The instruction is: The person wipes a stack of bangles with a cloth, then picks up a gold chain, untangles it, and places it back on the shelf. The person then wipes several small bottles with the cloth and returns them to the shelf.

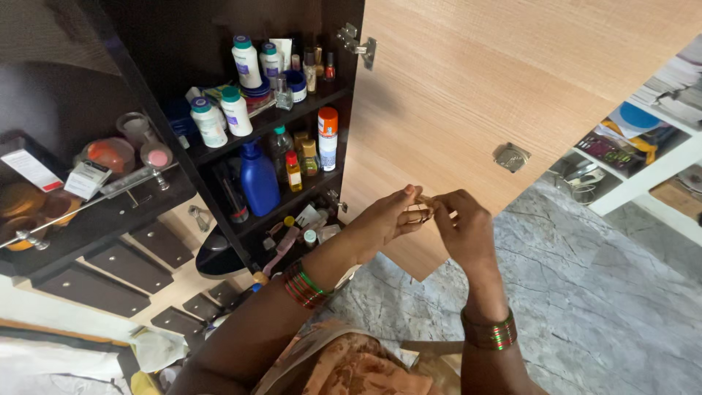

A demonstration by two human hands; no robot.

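My left hand point(384, 218) and my right hand point(464, 230) meet in front of an open wooden cupboard door point(497, 80). Between their fingertips they pinch a small thin ring-like object point(423, 210); its exact kind is too small to tell. Both wrists wear red and green bangles point(303, 284). The cupboard shelves point(292, 110) to the left of my hands hold a blue bottle point(258, 179), white bottles with teal caps point(236, 111) and an orange-capped spray can point(327, 139).
A dark dresser point(110, 249) with several drawers and a glass shelf of jars stands at the left. White shelving point(643, 168) with metal utensils is at the right. The floor point(585, 292) is grey marble. A hinge point(358, 45) sits on the door's top edge.
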